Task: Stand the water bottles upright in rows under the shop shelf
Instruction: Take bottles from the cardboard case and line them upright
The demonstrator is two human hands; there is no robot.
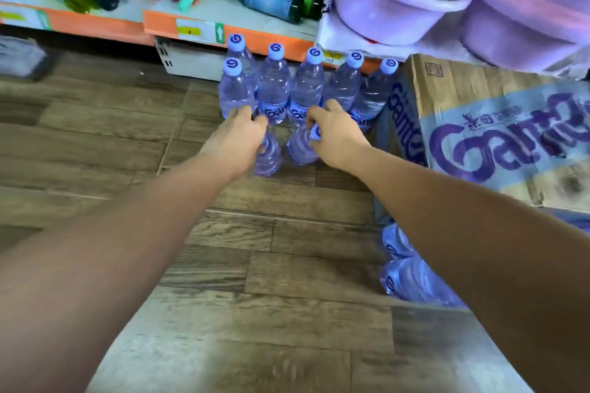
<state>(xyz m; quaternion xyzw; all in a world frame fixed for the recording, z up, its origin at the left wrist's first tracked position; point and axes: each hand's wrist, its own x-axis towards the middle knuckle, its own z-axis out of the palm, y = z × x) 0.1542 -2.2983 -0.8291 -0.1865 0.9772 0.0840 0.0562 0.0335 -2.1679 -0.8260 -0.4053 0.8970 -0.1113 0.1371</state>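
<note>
left hand (238, 134) grips the left water bottle (267, 156) and right hand (335, 137) the right water bottle (301, 150) by their tops, upright just before the far row (274, 86) under the shelf (95, 24), likely starting a second row.

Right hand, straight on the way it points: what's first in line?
Likely the middle standing water bottle of the row, just ahead of the right hand, which grips a second bottle by its cap. Depth is hard to judge.
</note>
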